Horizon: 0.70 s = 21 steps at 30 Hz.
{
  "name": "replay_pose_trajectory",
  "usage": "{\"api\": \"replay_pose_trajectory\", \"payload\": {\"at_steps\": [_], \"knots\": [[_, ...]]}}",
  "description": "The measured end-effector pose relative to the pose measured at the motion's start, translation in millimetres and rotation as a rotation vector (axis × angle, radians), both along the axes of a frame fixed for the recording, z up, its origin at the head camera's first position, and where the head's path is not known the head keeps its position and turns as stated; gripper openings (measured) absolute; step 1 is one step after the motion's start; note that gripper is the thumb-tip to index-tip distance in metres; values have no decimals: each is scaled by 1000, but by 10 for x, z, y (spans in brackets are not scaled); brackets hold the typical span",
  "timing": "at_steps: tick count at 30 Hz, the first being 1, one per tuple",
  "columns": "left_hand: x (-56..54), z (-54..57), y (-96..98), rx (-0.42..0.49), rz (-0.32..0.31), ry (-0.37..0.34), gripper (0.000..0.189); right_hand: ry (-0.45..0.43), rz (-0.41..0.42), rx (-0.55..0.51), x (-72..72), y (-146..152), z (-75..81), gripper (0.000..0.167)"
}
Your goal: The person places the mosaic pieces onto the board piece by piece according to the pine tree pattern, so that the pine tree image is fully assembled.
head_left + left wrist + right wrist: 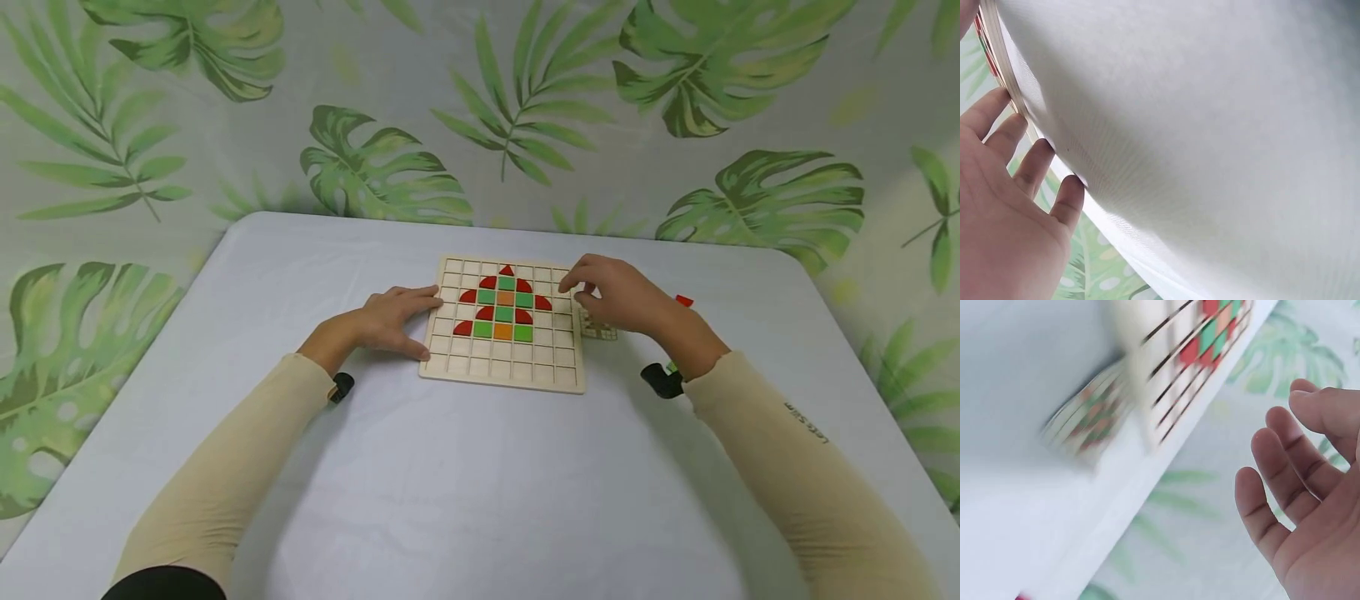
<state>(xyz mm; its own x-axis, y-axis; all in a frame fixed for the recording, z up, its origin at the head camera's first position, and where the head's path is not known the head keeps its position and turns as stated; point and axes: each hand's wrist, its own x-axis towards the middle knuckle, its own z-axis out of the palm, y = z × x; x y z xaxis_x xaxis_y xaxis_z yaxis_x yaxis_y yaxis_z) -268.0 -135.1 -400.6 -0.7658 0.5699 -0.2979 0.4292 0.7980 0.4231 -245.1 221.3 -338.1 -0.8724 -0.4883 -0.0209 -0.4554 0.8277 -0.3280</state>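
Note:
A square wooden grid board point(498, 371) lies on the table. Red, green and orange tiles point(504, 314) form a stepped, tree-like pattern in its cells, with a small red triangle point(507, 270) at the top. My left hand point(386, 321) rests at the board's left edge; in the left wrist view its fingertips point(1036, 159) are spread along that edge. Above the board's right edge hovers my right hand point(618, 292), its fingers loosely bent. No tile shows between those fingers in the right wrist view. Partly under this hand is a small patterned card point(602, 332), blurred in the right wrist view.
A red piece point(683, 300) lies right of the right hand, and a bit of green point(672, 367) shows beside that wrist. White cloth covers the table point(480, 483). Behind it hangs a leaf-print backdrop point(525, 108). Both wrists carry black devices point(663, 381).

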Motion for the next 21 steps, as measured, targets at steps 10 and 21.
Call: {"api": "replay_pose_trajectory", "payload": {"at_steps": [10,21], "knots": [[5,-6,6,-8,4,-6,90,6,-110,-36,-31,713,-52,27],[-3,-2,13,-4,-6,0,89,-107,-325,-42,-174,1209,-182,33]]}}
